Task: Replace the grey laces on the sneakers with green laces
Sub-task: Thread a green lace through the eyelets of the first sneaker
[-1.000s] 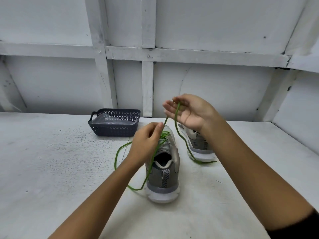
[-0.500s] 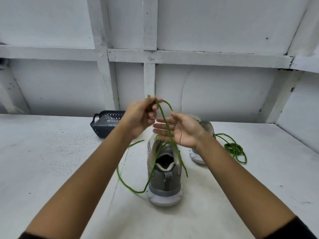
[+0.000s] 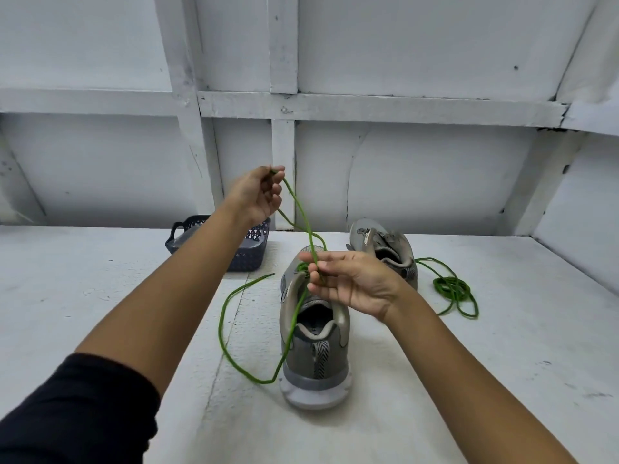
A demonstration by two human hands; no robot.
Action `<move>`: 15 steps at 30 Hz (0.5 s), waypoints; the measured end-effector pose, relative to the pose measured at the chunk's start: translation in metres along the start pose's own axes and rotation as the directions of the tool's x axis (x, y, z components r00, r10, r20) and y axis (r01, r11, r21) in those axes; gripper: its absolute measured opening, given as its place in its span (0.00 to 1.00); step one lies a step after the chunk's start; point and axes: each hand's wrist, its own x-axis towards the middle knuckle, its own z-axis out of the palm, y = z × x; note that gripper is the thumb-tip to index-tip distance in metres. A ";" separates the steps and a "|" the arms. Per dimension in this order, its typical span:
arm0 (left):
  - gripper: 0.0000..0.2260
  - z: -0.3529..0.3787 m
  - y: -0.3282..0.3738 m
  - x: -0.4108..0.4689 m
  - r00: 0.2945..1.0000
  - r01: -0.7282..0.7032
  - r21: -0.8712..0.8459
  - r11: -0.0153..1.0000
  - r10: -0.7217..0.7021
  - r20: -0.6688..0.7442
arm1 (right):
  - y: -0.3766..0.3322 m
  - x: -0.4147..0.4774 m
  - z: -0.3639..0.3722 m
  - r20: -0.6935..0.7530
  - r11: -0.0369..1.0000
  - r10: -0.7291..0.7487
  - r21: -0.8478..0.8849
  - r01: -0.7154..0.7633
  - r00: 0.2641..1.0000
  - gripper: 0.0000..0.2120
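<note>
A grey sneaker (image 3: 316, 356) stands heel toward me in the middle of the white table. A green lace (image 3: 231, 329) runs from its eyelets, loops on the table to its left and rises to both hands. My left hand (image 3: 259, 195) is raised above the shoe and pinches the lace near its end. My right hand (image 3: 351, 283) hovers over the shoe's tongue with the lace pinched between thumb and fingers. A second grey sneaker (image 3: 385, 249) sits behind on the right. Beside it lies a second green lace (image 3: 452, 289), bunched up.
A dark plastic basket (image 3: 254, 249) stands at the back left, partly behind my left forearm. A white panelled wall (image 3: 402, 162) closes off the far side of the table, and another wall rises at the right.
My left hand has risen higher, pulling the lace up. My right hand has dropped toward the shoe's tongue and closed its fingers on the lace.
</note>
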 end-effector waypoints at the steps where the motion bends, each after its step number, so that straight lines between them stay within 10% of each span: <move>1: 0.13 0.000 -0.003 0.002 1.000 0.028 0.094 0.995 -0.028 -0.004 | -0.001 0.000 0.000 -0.015 1.000 -0.019 0.001 0.019 1.000 0.10; 3: 0.16 0.001 -0.010 -0.002 0.995 0.104 0.409 0.907 -0.097 -0.037 | -0.005 -0.001 -0.002 -0.063 0.997 -0.073 0.009 0.073 0.995 0.09; 7: 0.20 0.010 -0.033 -0.026 0.998 -0.003 0.919 0.394 -0.057 0.028 | -0.015 -0.002 -0.014 -0.193 0.981 -0.193 -0.059 0.185 0.962 0.07; 15: 0.23 0.021 -0.089 -0.064 0.997 -0.054 0.998 0.011 -0.052 0.054 | 0.000 0.013 -0.038 -0.452 0.937 -0.309 -0.294 0.187 0.837 0.06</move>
